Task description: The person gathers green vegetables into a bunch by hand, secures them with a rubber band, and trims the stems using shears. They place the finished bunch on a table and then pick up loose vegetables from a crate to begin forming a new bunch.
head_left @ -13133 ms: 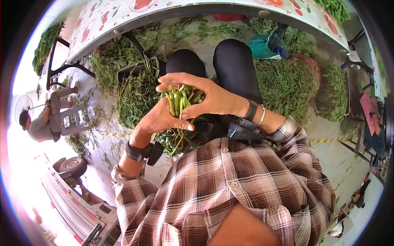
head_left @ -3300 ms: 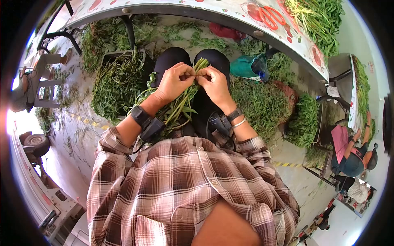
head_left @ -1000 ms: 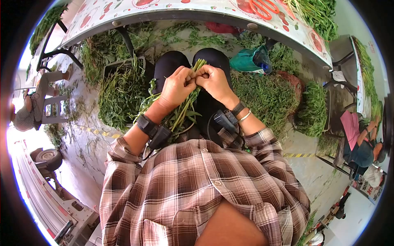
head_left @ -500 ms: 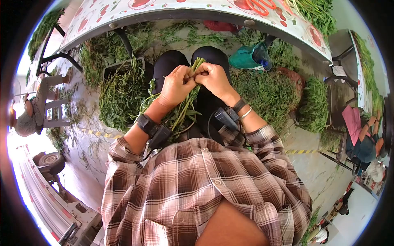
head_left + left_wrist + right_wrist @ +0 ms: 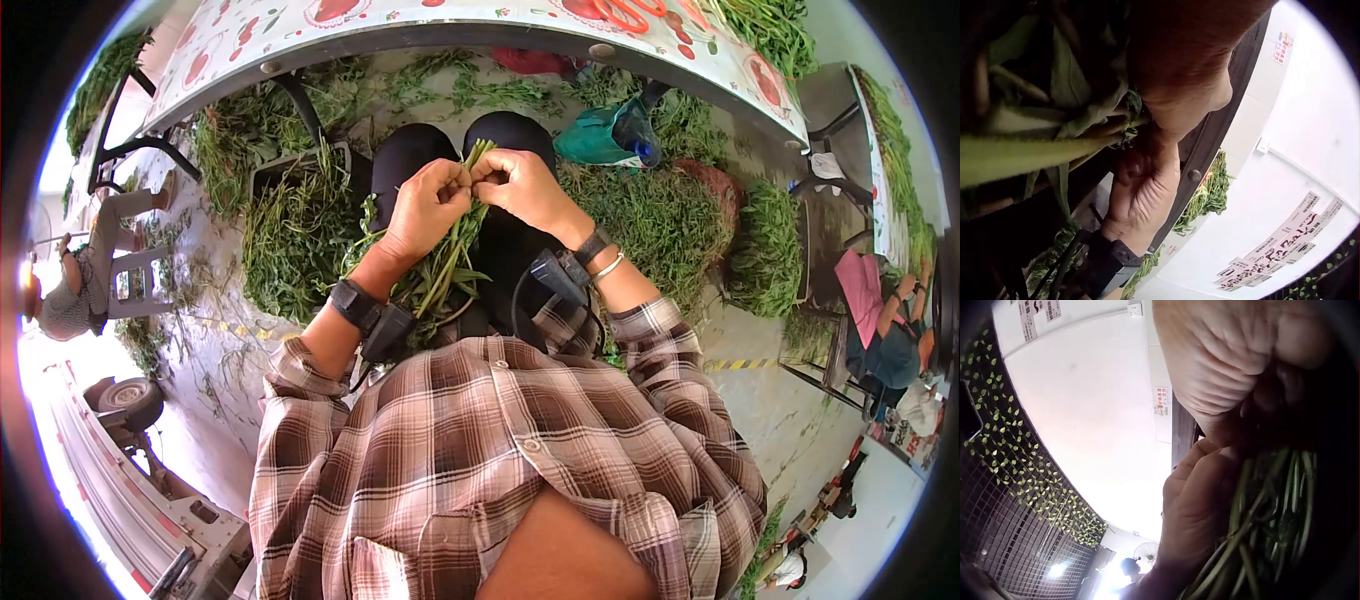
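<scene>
A bunch of leafy green stems (image 5: 440, 275) lies over the person's lap, its bundled stem ends pointing away past the fingers. The left hand (image 5: 428, 205) pinches at the upper part of this bunch with curled fingers. Fingertips of the right hand (image 5: 528, 190) meet it there, thumb and forefinger pinched together. In the left wrist view, a small twisted green strand shows on the stems right beside the left hand (image 5: 1188, 81). Seen from the right wrist, the stems (image 5: 1272, 512) run down below both hands, and the right hand's fingertips are in dark shadow.
A crate (image 5: 345, 165) heaped with greens stands left of the knees. To the right lie a large pile of greens (image 5: 650, 225) and a teal bag (image 5: 590, 138). A patterned table (image 5: 450, 18) with orange-handled scissors (image 5: 630, 15) is ahead. Other people sit at both sides.
Over the last second both hands stay together at the bunch; the right hand has shifted slightly away from the body. Much earlier, both hands were wrapped round the stem ends, closer to the body.
</scene>
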Demonstrator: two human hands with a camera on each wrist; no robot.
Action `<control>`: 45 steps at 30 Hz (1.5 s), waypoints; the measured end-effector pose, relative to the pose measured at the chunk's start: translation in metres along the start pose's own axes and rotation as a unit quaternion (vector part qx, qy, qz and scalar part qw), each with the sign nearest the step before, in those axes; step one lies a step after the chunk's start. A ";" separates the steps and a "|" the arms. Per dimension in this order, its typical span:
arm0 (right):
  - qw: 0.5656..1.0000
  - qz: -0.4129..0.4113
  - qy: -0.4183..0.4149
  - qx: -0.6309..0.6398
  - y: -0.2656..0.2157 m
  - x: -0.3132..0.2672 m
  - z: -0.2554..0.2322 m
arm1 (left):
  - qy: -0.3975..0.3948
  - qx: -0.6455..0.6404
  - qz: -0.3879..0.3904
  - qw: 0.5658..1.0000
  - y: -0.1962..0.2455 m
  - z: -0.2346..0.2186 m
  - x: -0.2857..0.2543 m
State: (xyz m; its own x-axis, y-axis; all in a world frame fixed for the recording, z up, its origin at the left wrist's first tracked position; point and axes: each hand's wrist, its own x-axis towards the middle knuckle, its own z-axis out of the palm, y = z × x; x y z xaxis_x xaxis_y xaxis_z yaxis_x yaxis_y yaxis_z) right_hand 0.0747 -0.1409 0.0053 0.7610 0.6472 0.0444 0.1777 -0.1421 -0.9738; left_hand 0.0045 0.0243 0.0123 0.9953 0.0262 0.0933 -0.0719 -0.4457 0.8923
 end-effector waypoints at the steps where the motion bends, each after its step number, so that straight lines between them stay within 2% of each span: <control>1: 1.000 -0.018 -0.006 -0.011 -0.001 0.002 -0.001 | -0.001 0.001 0.003 1.000 0.000 0.000 0.000; 4: 0.999 -0.007 -0.042 0.012 -0.003 0.006 -0.005 | -0.004 0.008 0.006 1.000 0.000 -0.001 0.000; 8: 0.999 -0.010 -0.045 0.012 -0.003 0.007 -0.003 | -0.008 0.004 0.002 1.000 0.000 -0.002 -0.001; 13: 0.999 0.033 0.021 0.026 0.000 0.000 0.004 | -0.014 -0.003 -0.007 1.000 0.001 -0.002 0.000; 16: 0.995 0.063 0.032 0.077 0.008 -0.001 0.007 | -0.021 0.002 -0.026 0.999 0.004 -0.003 0.001; 20: 0.991 0.069 0.039 0.104 0.008 -0.003 0.008 | -0.008 0.005 -0.011 1.000 0.003 -0.002 0.000; 23: 0.995 0.066 0.041 0.063 0.002 -0.004 0.008 | 0.021 0.025 0.008 0.999 0.010 -0.002 -0.001; 25: 0.996 0.056 0.054 0.037 0.001 -0.004 0.009 | 0.017 0.045 0.059 0.997 0.008 -0.001 -0.002; 26: 0.996 0.056 0.053 0.037 0.000 -0.004 0.009 | 0.017 0.045 0.059 0.997 0.006 -0.001 -0.003; 28: 0.996 0.056 0.055 0.037 -0.001 -0.004 0.010 | 0.020 0.110 0.123 0.986 0.009 -0.003 -0.003; 31: 0.997 0.045 0.056 0.033 0.001 -0.004 0.010 | 0.029 0.157 0.161 0.974 0.007 -0.002 0.000; 32: 0.997 0.046 0.056 0.034 0.002 -0.004 0.011 | 0.029 0.157 0.161 0.974 0.006 -0.001 0.001; 34: 0.996 0.055 0.065 0.030 0.002 -0.004 0.012 | 0.051 0.166 0.112 0.979 0.004 0.001 0.003; 40: 0.995 0.063 0.064 0.035 0.001 -0.006 0.010 | 0.039 0.088 0.087 0.992 0.010 -0.003 0.000; 44: 0.995 0.055 0.060 0.052 0.004 -0.004 0.011 | 0.006 0.075 0.079 0.994 0.015 -0.005 -0.003; 45: 0.996 0.054 0.059 0.048 0.004 -0.004 0.011 | 0.010 0.100 0.106 0.989 0.012 -0.005 -0.002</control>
State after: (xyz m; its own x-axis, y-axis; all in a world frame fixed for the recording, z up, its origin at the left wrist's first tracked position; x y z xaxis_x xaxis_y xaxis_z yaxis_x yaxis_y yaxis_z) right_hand 0.0655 -0.1360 -0.0009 0.8410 0.5394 -0.0417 0.0340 -0.1297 -0.9910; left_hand 0.0009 0.0231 0.0250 0.9578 -0.0701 0.2789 -0.2622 -0.6112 0.7468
